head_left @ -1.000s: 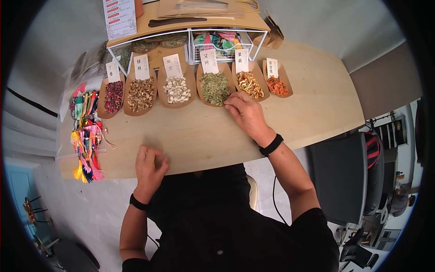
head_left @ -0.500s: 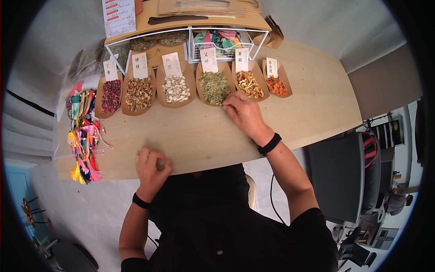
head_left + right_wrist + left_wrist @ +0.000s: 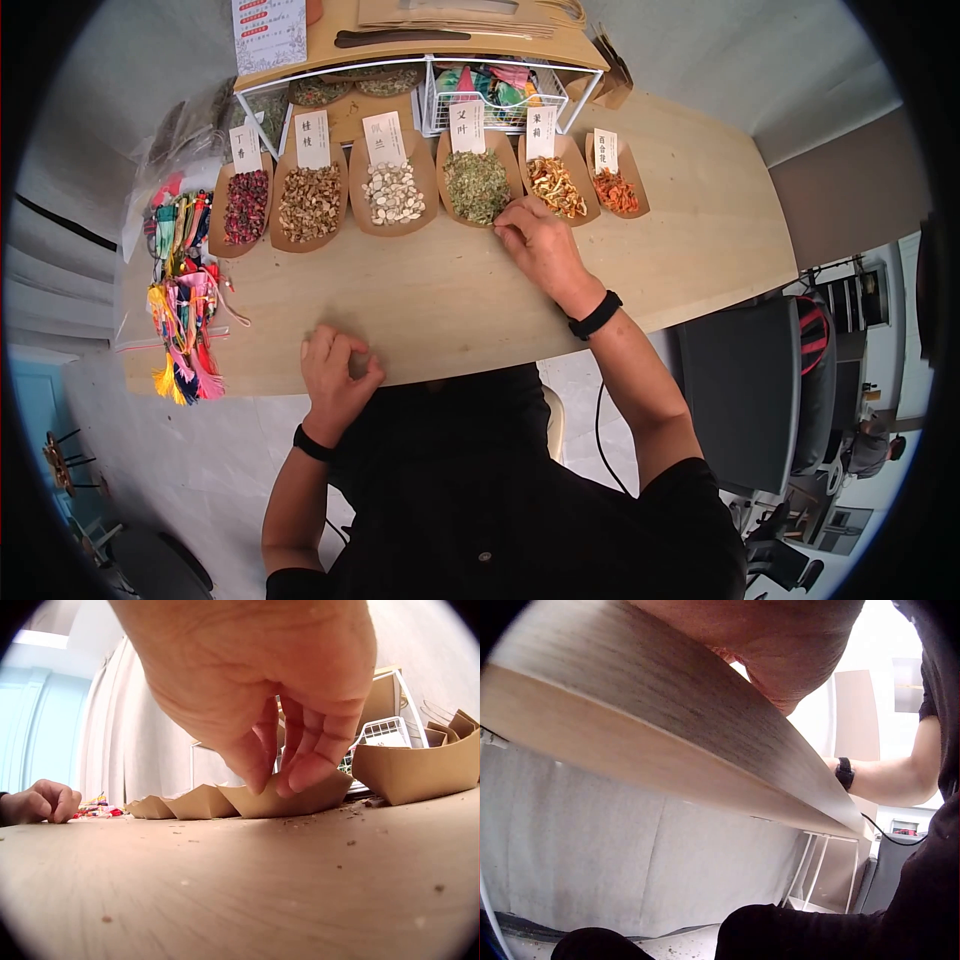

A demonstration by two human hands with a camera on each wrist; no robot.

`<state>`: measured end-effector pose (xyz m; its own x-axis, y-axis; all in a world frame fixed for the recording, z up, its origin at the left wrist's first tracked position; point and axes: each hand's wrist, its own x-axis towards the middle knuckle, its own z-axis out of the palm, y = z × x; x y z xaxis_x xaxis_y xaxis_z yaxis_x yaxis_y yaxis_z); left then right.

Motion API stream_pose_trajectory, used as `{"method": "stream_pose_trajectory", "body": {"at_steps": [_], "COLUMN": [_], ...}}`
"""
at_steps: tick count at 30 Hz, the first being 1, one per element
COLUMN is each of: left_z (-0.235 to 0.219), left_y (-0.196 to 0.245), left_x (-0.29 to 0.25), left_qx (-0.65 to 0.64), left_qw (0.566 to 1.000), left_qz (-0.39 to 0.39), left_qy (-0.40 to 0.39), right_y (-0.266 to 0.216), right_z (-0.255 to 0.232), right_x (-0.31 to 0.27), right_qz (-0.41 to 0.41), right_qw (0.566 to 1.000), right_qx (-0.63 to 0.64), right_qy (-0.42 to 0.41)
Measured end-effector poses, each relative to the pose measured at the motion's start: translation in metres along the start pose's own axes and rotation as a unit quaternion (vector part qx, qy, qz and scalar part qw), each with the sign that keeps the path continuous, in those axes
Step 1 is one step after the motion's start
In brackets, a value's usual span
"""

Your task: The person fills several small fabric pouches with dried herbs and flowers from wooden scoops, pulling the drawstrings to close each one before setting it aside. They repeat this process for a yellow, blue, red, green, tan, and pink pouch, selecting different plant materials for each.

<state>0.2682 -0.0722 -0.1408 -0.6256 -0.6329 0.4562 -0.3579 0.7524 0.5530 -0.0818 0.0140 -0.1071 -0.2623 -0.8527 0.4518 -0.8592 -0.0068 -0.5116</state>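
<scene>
My right hand [image 3: 546,252] is at the near right corner of a brown paper tray [image 3: 445,200] of dried green herbs [image 3: 476,184]. Its thumb and fingertips pinch the tray's rim in the right wrist view, where the tray's wall [image 3: 255,804] shows below them. Just right of that hand stands a tray of yellow-orange dried pieces [image 3: 556,186]. My left hand [image 3: 338,368] rests by the table's front edge, fingers loosely curled and holding nothing. The left wrist view shows mostly the table's underside and edge.
More labelled trays hold orange pieces [image 3: 616,192], white slices [image 3: 394,194], brown bits [image 3: 309,204] and dark red buds [image 3: 245,208]. Colourful tassels [image 3: 185,320] lie at the left. Behind the row stands a wooden-topped rack [image 3: 330,62] with a white wire basket [image 3: 490,118]. Crumbs dot the table.
The head view has shifted slightly, moving the trays and rack a little in the picture. Both hands keep nearly the same place, the right one still at the green herb tray's corner.
</scene>
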Motion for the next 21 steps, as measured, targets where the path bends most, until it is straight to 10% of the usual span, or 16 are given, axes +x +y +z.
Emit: {"method": "stream_pose_trajectory", "body": {"at_steps": [21], "left_z": [-0.001], "left_y": [-0.002], "left_x": [0.002], "left_qx": [0.002], "left_qw": [1.0], "left_qz": [0.011], "left_qy": [0.017], "right_y": [0.011], "right_z": [0.033], "right_x": [0.119], "right_qz": [0.045], "right_qw": [0.984], "right_qx": [-0.172], "right_qy": [0.0]}}
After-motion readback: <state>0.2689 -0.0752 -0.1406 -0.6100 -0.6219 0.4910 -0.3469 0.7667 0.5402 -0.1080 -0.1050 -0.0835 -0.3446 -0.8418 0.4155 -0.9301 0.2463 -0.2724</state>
